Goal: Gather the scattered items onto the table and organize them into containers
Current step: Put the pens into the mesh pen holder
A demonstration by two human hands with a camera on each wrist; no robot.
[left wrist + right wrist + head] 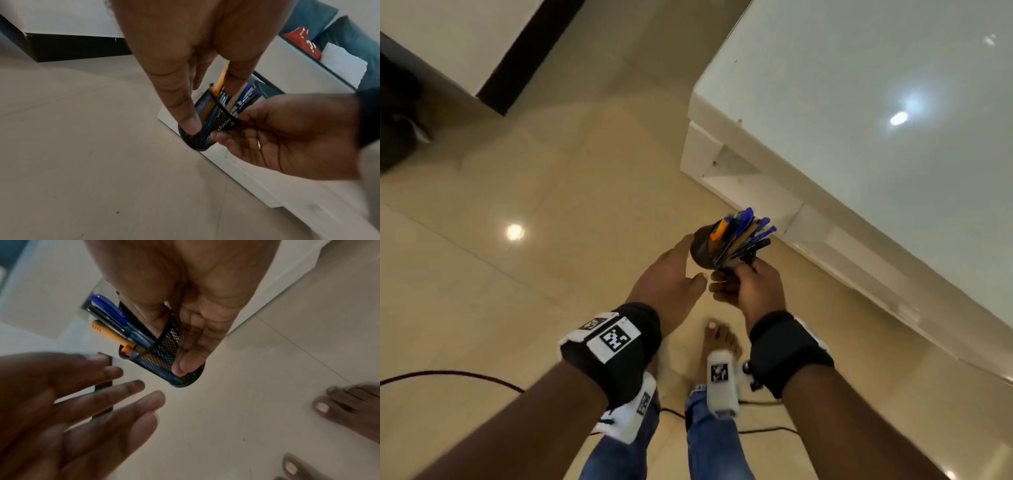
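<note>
1. Standing beside the white table (859,102), the person is seen holding a black mesh pen holder (703,248) in the air, above the tiled floor (517,274) and just off the table's near edge.
2. The holder is gripped by the right hand (751,291): in the right wrist view the thumb is hooked inside the rim while the fingers are wrapped along the outer mesh wall. This pinch through the rim is judged to be chosen so that the cup can be carried one-handed.
3. The holder is tilted, its mouth leaning toward the table. The pens (743,233), blue, black and orange, are fanned against the lower side of the rim as a result.
4. The left hand (671,274) is held with fingers straight and spread, and nothing is grasped by it. In the left wrist view one fingertip is seen laid against the mesh near the base; whether real pressure is applied cannot be told. The hand is judged to be placed there as a steadying support against tipping.
5. The holder is not yet set on the table. A red packet (302,40) and white paper (345,63) are seen at the table's far end.
6. Spilling of pens is judged to be the main risk while the cup is tilted.
</note>
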